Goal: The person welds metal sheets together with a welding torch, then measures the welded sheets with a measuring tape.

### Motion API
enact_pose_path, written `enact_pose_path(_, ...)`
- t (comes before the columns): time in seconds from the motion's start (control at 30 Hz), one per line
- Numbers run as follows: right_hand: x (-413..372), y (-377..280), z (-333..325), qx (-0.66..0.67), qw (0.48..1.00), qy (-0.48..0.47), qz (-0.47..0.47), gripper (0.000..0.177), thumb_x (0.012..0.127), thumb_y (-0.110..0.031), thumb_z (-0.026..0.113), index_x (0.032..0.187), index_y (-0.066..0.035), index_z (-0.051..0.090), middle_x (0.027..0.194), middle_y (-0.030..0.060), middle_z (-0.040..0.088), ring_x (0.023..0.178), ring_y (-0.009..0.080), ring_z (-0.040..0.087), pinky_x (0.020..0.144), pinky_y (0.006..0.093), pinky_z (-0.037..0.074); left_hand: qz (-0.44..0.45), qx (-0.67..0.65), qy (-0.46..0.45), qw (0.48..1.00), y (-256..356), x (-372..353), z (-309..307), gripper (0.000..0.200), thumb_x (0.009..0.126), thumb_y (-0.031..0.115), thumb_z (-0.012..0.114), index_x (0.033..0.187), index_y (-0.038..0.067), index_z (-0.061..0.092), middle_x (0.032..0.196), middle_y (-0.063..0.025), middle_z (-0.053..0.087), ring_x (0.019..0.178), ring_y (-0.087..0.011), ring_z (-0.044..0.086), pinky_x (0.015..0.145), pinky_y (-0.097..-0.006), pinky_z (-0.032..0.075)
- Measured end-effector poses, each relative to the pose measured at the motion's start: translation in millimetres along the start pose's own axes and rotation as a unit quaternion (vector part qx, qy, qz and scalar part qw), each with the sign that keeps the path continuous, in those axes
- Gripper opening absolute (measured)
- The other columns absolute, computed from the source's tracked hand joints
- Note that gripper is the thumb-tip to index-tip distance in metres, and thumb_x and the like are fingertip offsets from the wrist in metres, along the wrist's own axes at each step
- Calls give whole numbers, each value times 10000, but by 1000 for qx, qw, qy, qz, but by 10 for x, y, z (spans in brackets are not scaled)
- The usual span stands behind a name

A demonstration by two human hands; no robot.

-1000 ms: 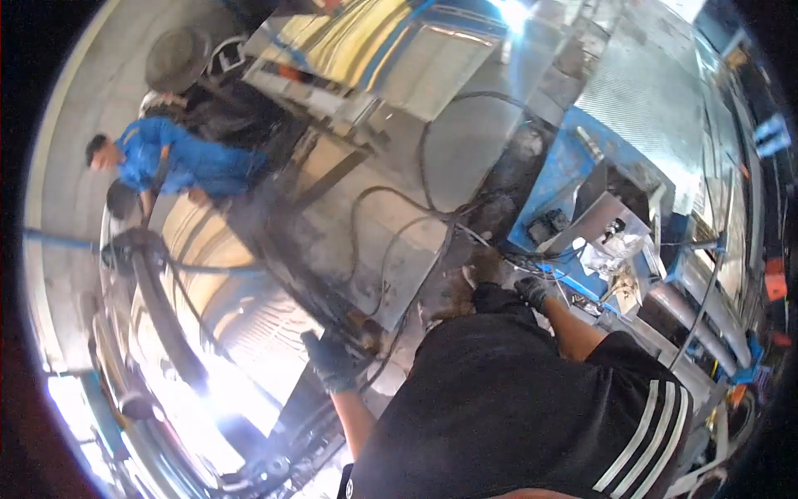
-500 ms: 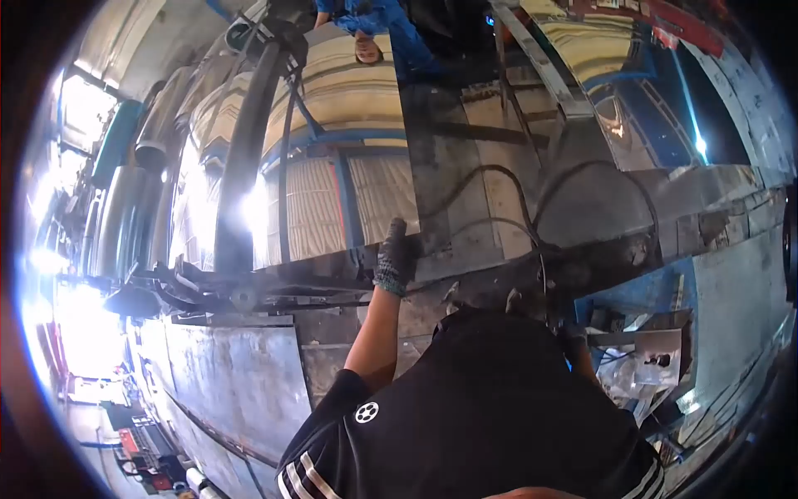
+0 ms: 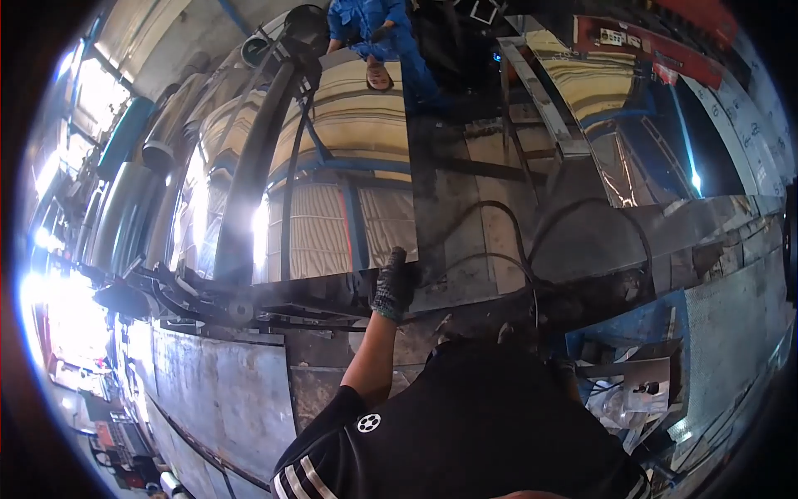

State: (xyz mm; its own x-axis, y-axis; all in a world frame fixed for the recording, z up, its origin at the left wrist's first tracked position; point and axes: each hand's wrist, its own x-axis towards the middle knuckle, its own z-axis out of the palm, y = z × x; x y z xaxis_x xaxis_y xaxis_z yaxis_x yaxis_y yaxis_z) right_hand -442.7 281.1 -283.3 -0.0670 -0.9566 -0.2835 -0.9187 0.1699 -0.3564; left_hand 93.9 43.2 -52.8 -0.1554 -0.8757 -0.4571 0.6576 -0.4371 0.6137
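Shiny sheet [image 3: 378, 224] is upper left of centre, face up, near edge toward us. As far as we can judge, it's laid out; we see no cut or fold on the visible part. What remains, the view doesn't show. Our left hand [image 3: 395, 287], gloved, is at its near right corner, thumb along the edge, fingers hidden; can't tell how tightly it closes. Our right hand [image 3: 566, 368] is a dark shape beside our shirt [image 3: 499, 416]; can't tell if it's wide, narrow or holding something. Dark bar [image 3: 259, 166] crosses over the sheet's left part, contact unclear. Person in blue [image 3: 357, 21] at the far edge. Cable [image 3: 522, 237] loops right of the sheet; second shiny sheet [image 3: 619, 158] upper right.
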Motion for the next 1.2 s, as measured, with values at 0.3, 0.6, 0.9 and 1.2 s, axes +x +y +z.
enact_pose_path(0.3, 835, -383, -18, 189, 982, -15, 11, 418, 884, -415, 588, 1191, -136, 639, 1035, 190, 689, 955, 369, 661, 831, 538, 506, 228, 306, 123, 916, 61, -387, 710, 291, 945, 389, 638, 913, 103, 686, 779, -55, 671, 682, -179, 637, 616, -325, 509)
enact_pose_path(0.6, 1217, -853, -775, 61, 919, 49, -387, 495, 870, -298, 576, 1325, -112, 521, 1097, 256, 644, 981, 430, 623, 889, 531, 487, 101, 21, 117, 988, -62, -231, 703, 218, 917, 326, 695, 881, 111, 687, 767, -25, 663, 649, -157, 607, 594, -313, 487)
enact_pose_path(0.9, 1448, -2227, -1725, 67, 883, 7, -464, 472, 941, -111, 482, 1414, -103, 489, 1394, 168, 540, 1235, 335, 552, 1054, 441, 433, 136, -35, 0, 990, -252, -105, 655, 297, 968, 349, 560, 1086, 98, 666, 960, -65, 685, 896, -239, 637, 903, -387, 496)
enact_pose_path(1.2, 1603, -3580, -2391, 647, 659, -383, -23, 538, 1054, -461, 378, 1415, -70, 458, 1266, 146, 621, 1117, 304, 601, 983, 442, 482, 333, 387, -10, 860, -590, -302, 550, 448, 966, 387, 554, 1307, 98, 561, 1226, -89, 637, 1014, -263, 631, 877, -421, 481)
